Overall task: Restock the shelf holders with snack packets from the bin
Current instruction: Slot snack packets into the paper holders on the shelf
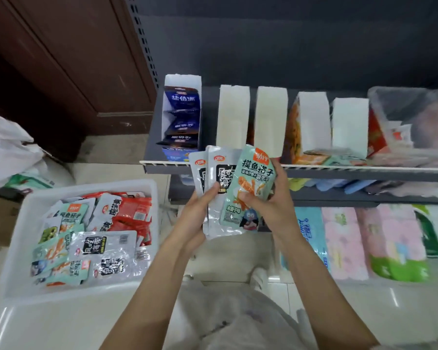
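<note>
Mint-green plastic is crinkling in the right hand (260,200), which is gripping one green snack packet (250,183) with fingers curled round its middle. The left hand (200,213) is holding two silver packets (214,173) from behind, thumb pressing on the front one. All three packs are sitting in front of the shelf edge (339,169), just below the white holders (234,117).

To do this bit well, I think the person is needing to sort first: green pack to one holder, silver ones to another (mixing them would look messy). The 2nd and 3rd holders from the left are showing only white from here, so I can't tell what's inside; those look like good spots. Sliding each pack in upright, label facing front, should work best. Packs are slippery and floppy, so a firm pinch near the top is prob. safer than a loose hold.

On the left, the white bin (18,248) is resting on the pale tiled floor (61,329), w/ lots more packets in it, green, silver and red. The first holder is carrying dark blue packets (182,114). Lower shelves are holding soft tissue packs (344,243) in pink, blue and green. A brown wooden door (61,59) is standing behind the bin, and a white plastic bag (8,150) is slumping beside it.
</note>
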Demonstrator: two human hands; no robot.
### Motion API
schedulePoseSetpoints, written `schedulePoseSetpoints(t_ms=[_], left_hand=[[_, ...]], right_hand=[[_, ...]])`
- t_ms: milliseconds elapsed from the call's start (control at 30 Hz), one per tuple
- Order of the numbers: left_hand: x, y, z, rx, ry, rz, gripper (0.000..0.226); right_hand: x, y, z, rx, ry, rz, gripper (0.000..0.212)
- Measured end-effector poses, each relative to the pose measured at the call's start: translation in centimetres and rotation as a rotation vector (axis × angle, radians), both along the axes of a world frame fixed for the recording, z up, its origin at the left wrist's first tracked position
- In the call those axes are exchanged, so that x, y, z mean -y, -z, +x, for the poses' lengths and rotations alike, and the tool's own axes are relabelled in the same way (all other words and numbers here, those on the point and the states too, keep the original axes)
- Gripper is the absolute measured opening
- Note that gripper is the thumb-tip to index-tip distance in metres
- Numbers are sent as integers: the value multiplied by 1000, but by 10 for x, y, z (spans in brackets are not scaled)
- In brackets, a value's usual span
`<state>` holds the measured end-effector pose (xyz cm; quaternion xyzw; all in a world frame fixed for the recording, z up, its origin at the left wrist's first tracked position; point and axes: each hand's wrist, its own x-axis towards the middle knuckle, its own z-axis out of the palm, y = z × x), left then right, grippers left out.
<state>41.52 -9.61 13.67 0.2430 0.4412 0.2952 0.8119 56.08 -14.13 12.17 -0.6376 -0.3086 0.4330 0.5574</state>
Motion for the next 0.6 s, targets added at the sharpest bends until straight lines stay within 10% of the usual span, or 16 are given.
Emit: schedulePoseSetpoints(t_ms=[333, 600], left_hand=[[32, -3, 146, -124, -105, 30, 34], [15, -10, 185, -121, -138, 64, 27]], right_hand=[[48, -26, 205, -81, 286, 146, 59], [-7, -36, 285, 337, 173, 169, 30]])
